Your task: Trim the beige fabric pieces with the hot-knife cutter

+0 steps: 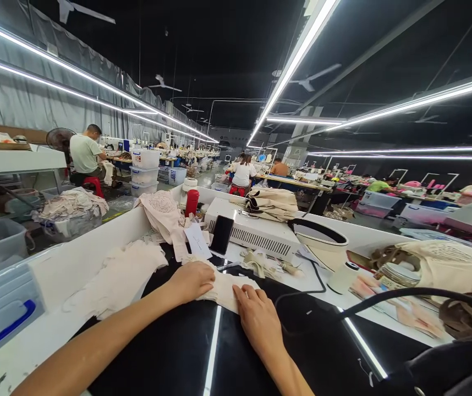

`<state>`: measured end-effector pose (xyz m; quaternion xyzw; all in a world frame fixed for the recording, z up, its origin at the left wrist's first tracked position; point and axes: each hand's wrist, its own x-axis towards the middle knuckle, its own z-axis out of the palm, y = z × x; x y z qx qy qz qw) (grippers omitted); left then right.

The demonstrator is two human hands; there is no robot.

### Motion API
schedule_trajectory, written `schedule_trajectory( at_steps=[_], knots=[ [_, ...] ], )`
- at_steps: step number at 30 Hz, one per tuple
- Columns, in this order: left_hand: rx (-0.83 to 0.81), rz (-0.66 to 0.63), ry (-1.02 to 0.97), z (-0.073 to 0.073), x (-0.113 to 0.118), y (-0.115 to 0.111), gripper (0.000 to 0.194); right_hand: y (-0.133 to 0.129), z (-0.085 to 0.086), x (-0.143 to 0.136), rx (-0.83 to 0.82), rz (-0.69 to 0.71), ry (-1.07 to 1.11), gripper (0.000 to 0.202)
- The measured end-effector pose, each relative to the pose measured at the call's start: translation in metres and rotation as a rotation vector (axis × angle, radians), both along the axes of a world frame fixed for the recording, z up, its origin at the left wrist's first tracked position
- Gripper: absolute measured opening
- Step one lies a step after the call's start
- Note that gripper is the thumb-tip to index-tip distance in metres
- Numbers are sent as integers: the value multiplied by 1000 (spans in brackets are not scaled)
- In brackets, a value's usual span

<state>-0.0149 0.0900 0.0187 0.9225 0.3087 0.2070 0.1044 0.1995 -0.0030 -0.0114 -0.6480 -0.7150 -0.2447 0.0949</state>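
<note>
Touching cream fabric (223,290), both hands (191,281) (261,318) loosely curled.

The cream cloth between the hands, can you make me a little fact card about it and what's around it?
Cream cloth: on a shiny black surface
Left hand: curled on its left part
Right hand: fingertips on its right part
Behind it: phone, white card, red bottle
Left side: more cream cloth pieces
Grip: can't tell how tight
</note>
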Motion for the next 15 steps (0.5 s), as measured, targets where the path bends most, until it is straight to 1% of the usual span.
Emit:
schedule_trajectory(
  at_steps=[3,5,7,8,10,12,13,14,15],
  knots=[
    [-67,90,-20,-7,-3,0,41,2,-5,3,25,6,-36,43],
    [-111,149,-36,-9,-8,-4,56,3,-8,6,49,22,-54,45],
    [-137,207,-60,-5,-16,-8,62,5,-10,9,79,48,-65,48],
    [-142,240,-74,-2,-23,-10,60,5,-11,10,97,64,-67,50],
    [-137,323,-97,5,-43,-13,50,3,-12,11,139,96,-65,54],
    [-119,438,-106,12,-71,-13,38,-5,-14,10,190,158,-56,56],
    [-108,504,-102,14,-88,-13,33,-12,-16,8,219,216,-41,56],
    [-98,571,-95,15,-105,-12,27,-21,-19,6,223,281,-8,56],
    [-91,635,-84,14,-121,-12,23,-32,-23,4,184,340,47,56]
  ],
)
